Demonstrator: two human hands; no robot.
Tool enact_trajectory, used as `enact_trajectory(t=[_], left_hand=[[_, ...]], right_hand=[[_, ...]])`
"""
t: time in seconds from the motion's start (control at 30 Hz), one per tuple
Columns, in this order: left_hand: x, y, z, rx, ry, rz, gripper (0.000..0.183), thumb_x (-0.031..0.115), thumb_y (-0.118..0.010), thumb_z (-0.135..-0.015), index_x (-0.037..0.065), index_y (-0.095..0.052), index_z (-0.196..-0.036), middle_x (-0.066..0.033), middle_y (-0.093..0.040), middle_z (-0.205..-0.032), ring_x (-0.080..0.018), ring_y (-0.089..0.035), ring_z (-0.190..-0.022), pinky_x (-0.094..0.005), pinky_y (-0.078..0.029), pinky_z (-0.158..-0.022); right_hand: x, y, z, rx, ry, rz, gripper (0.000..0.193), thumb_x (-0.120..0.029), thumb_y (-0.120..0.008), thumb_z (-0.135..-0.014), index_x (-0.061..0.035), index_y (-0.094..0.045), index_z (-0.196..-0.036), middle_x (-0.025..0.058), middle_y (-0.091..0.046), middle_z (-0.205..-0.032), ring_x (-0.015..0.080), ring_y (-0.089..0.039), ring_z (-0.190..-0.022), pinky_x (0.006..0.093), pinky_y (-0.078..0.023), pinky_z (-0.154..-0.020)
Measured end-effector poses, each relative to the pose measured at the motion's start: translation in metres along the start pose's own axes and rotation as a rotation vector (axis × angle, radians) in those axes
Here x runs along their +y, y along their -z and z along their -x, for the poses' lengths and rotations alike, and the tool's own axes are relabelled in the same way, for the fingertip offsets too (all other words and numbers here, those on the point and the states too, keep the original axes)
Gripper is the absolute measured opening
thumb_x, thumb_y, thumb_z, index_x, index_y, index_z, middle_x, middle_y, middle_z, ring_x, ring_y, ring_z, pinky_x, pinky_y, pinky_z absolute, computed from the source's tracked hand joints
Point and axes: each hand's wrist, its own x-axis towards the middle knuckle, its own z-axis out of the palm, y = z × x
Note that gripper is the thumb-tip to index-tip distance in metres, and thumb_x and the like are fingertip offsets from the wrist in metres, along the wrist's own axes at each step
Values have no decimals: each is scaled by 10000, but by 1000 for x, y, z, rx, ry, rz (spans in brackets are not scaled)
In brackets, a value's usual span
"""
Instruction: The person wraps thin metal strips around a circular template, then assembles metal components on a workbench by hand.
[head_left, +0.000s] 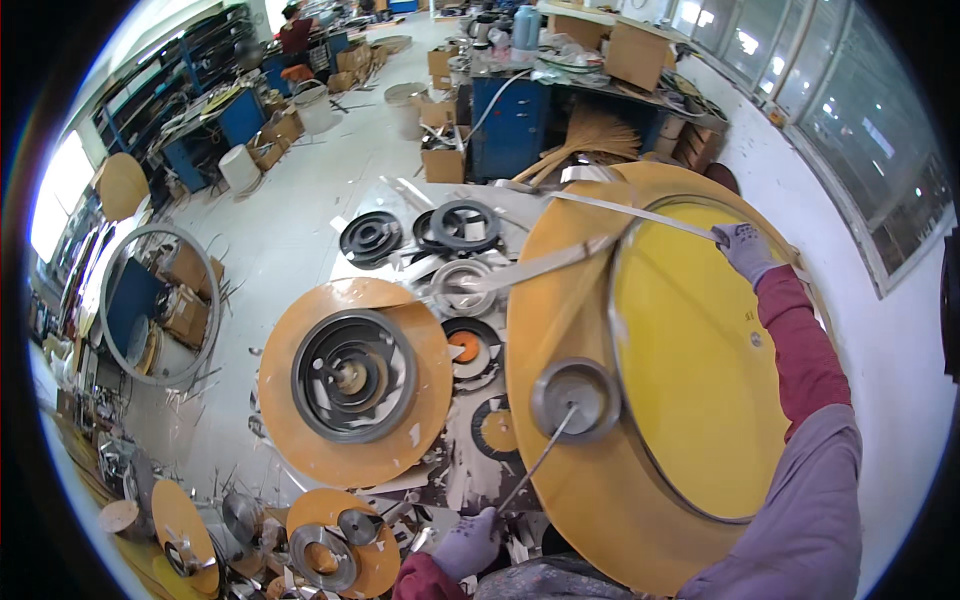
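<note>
My right hand (745,250), in a lilac glove, grips the end of a thin pale strip (650,214) near the far right rim of a large orange ring-shaped disc (560,490). The strip stretches leftward across that disc, above its yellow round centre (700,340). At the lower middle my left hand (468,545), gloved too, is closed around a slim metal rod (540,460). The rod's far end meets a grey metal roller (577,400) sitting on the orange disc. A wider metallic band (560,262) runs from the disc toward the left.
Left of the big disc lies a smaller orange disc (275,350) with stacked dark rings (355,375). Black rings (465,225) and a pale ring (463,288) lie on the bench. A broom (595,135) leans by the blue cabinet (508,125); a white wall (800,210) bounds the right.
</note>
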Motion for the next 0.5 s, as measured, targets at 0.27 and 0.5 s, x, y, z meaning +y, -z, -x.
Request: enact_trajectory(t=[0.27, 0.5], left_hand=[[18, 12, 5, -25, 43, -48, 140, 71, -501, -854, -5, -585, -936, -189, -660, -876, -367, -638, -862, -414, -497, -758], [41, 12, 11, -58, 124, -6, 185, 132, -520, -877, -9, -591, -974, -200, -654, -877, -368, -642, -872, -430, -493, -772]], right_hand=[[53, -18, 5, 40, -181, 242, 308, -247, -508, -893, -79, -537, -1149, 166, -659, -993, 316, -637, -975, 443, -493, -808], [124, -76, 12, 31, -291, 269, 228, -152, -477, -895, -58, -604, -1060, 162, -678, -955, 311, -671, -879, 422, -535, -744]])
